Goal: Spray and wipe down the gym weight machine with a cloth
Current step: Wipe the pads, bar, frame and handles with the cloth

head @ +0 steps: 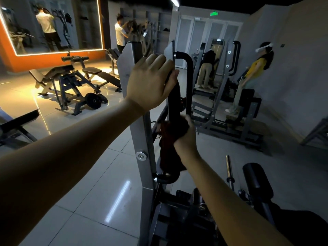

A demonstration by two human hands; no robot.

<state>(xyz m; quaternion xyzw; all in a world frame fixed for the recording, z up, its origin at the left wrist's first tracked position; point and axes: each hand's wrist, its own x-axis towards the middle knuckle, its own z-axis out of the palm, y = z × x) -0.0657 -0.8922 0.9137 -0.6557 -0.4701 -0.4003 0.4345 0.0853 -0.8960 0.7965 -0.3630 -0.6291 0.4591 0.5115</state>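
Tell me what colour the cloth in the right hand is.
Dark red, close to maroon; the head view, the only one, shows the cloth in dim light.

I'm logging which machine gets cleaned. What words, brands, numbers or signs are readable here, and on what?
No text here can be read.
Green lit sign above the far doors: too blurred to read.
Weight plate by the bench: any markings are too small to read.
Grey machine upright: no label or number shows.
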